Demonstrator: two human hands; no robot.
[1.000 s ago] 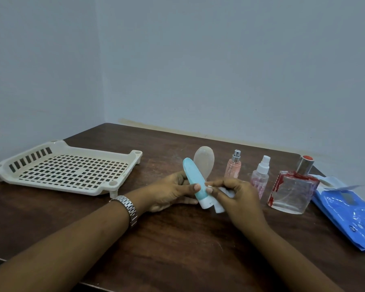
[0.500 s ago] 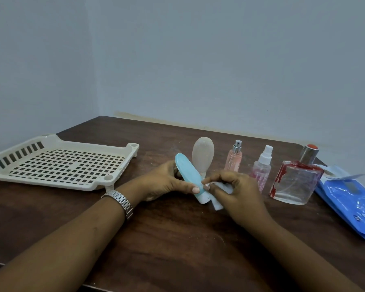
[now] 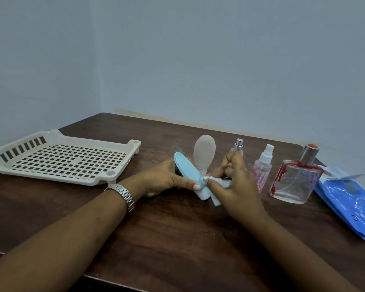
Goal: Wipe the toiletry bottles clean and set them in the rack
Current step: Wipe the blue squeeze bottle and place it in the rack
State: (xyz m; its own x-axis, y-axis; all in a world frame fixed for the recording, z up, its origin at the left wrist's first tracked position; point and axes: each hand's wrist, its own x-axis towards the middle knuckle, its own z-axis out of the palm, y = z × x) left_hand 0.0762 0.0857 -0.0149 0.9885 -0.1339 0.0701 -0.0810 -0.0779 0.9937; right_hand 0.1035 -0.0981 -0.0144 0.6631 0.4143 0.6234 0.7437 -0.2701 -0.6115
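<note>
Head view, centre: your left hand (image 3: 164,180) grips the blue tube (image 3: 188,171), thumb by its cap.
Right hand (image 3: 236,186): your fingers pinch a white wipe (image 3: 216,184) against that cap end.
Rack (image 3: 76,179): left of frame, grid bare.

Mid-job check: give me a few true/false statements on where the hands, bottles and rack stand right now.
1. The left hand grips the blue tube. True.
2. The rack holds two bottles. False: no bottle is in it.
3. The right hand holds a white wipe against the tube. True.
4. The perfume bottle lies on its side. False: it stands upright on the table.
5. The wipe pack sits left of the rack. False: it lies at the far right, past the perfume bottle.
</note>
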